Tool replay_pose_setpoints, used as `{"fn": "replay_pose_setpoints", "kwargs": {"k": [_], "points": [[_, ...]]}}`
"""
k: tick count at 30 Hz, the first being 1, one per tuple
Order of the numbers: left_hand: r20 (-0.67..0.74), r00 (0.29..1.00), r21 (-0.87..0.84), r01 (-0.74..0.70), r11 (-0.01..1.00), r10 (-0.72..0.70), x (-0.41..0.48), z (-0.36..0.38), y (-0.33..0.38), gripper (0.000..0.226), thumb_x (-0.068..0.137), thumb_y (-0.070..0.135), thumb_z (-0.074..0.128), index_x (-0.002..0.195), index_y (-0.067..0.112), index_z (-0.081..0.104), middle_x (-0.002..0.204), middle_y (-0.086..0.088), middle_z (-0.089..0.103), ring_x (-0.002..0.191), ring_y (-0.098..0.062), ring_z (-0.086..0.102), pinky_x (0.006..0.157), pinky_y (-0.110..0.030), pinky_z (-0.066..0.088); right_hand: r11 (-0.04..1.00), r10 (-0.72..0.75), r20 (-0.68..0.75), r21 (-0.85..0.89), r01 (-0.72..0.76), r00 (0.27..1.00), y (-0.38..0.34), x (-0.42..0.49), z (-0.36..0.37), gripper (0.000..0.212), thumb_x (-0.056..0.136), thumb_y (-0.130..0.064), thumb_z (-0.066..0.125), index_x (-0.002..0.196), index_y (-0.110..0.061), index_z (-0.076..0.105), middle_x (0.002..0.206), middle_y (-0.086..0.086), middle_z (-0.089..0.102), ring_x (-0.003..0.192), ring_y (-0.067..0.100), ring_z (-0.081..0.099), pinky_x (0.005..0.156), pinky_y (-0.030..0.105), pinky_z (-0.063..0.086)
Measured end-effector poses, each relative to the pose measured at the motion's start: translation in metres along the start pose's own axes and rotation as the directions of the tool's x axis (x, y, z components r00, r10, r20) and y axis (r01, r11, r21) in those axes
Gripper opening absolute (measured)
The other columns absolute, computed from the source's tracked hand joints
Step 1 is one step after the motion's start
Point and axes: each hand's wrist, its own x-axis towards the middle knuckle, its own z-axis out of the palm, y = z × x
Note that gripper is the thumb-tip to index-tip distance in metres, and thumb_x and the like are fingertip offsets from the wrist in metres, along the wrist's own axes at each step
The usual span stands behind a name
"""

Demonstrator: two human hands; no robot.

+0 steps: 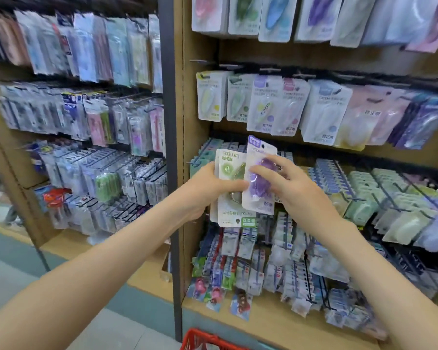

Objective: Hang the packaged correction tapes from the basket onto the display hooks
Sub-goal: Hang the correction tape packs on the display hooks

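Note:
My left hand grips a small stack of packaged correction tapes, the front one green and turned upside down. My right hand pinches a purple correction tape pack held upright, overlapping the stack's right side. Both hands are raised in front of the wooden display, below a row of hooks hung with similar pale packs. The red basket shows only its rim at the bottom edge.
Rows of hooks with packaged stationery fill the shelf bays left and right. A dark metal upright divides them. Long black hooks stick out toward me at hand height on the right.

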Motion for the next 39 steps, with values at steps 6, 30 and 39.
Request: {"fn": "replay_pose_setpoints", "kwargs": {"k": [6, 30, 39], "points": [[-0.169, 0.965, 0.031, -0.198, 0.980, 0.200, 0.041, -0.041, 0.046, 0.050, 0.079, 0.008, 0.078, 0.123, 0.015, 0.055, 0.111, -0.002, 0.072, 0.099, -0.018, 0.071, 0.092, -0.048, 0.055, 0.897, 0.263, -0.188, 0.408, -0.168, 0.946, -0.013, 0.076, -0.023, 0.054, 0.096, -0.038, 0.054, 0.147, -0.035, 0.035, 0.151, -0.006, 0.029, 0.139, 0.010, 0.029, 0.109, 0.040, 0.037], [-0.040, 0.830, -0.267, -0.545, 0.795, 0.556, 0.193, -0.065, 0.191, 0.022, 0.087, 0.002, 0.067, 0.103, 0.017, 0.064, 0.092, 0.001, 0.076, 0.085, -0.016, 0.073, 0.064, -0.026, 0.059, 0.826, 0.481, -0.506, -0.011, -0.564, 0.716, 0.105, 0.258, -0.149, 0.073, 0.088, -0.031, 0.058, 0.152, -0.027, 0.024, 0.148, 0.003, 0.034, 0.129, 0.033, 0.039, 0.102, 0.044, 0.040], [-0.130, 0.831, -0.240, -0.555, 0.797, 0.540, 0.209, -0.031, 0.188, 0.016, 0.086, 0.004, 0.069, 0.097, 0.015, 0.068, 0.094, -0.003, 0.076, 0.086, -0.017, 0.073, 0.069, -0.028, 0.060, 0.828, 0.479, -0.492, -0.022, -0.561, 0.727, 0.110, 0.257, -0.163, 0.070, 0.088, -0.031, 0.056, 0.151, -0.023, 0.028, 0.147, 0.004, 0.037, 0.131, 0.035, 0.036, 0.102, 0.042, 0.035]]}}
